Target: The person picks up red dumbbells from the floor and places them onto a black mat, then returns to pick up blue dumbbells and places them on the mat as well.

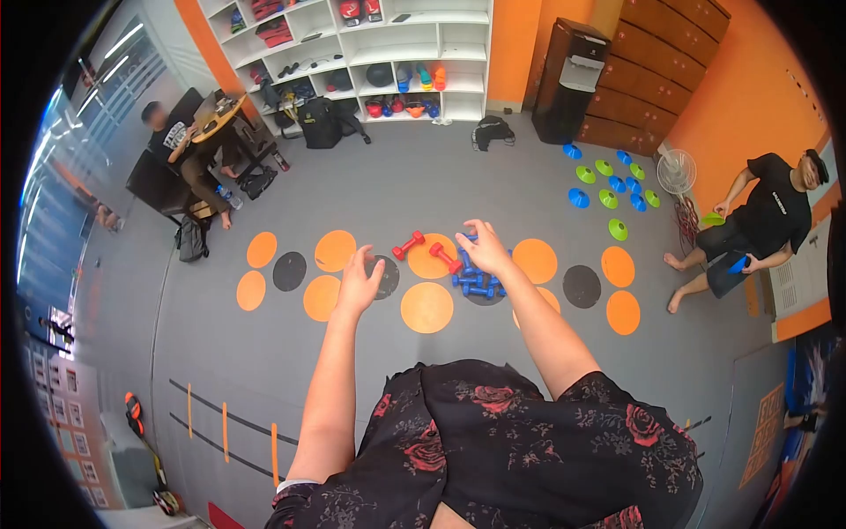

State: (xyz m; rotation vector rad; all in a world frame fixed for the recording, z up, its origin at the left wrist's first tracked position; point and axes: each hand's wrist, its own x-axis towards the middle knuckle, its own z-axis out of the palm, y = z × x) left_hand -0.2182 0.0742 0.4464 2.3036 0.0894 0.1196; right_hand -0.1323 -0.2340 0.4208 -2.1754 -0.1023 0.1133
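My left hand (pixel 359 282) is raised with its fingers apart and holds nothing. It overlaps a black floor circle (pixel 385 280) in this view, to the left of a red dumbbell (pixel 408 245). A second red dumbbell (pixel 445 258) lies between my hands, across an orange circle (pixel 426 309). My right hand (pixel 486 250) has its thumb and fingers spread, overlapping the upper edge of a pile of blue dumbbells (pixel 478 284). A bit of blue shows between thumb and fingers, and my hand hides part of the pile.
Blue and green cones (pixel 608 199) stand at the back right, near a fan (pixel 677 171). A person (pixel 775 212) at the right holds cones. Another person (pixel 181 145) sits by a small table at the left. White shelves (pixel 419 55) and a water dispenser (pixel 571 84) line the back.
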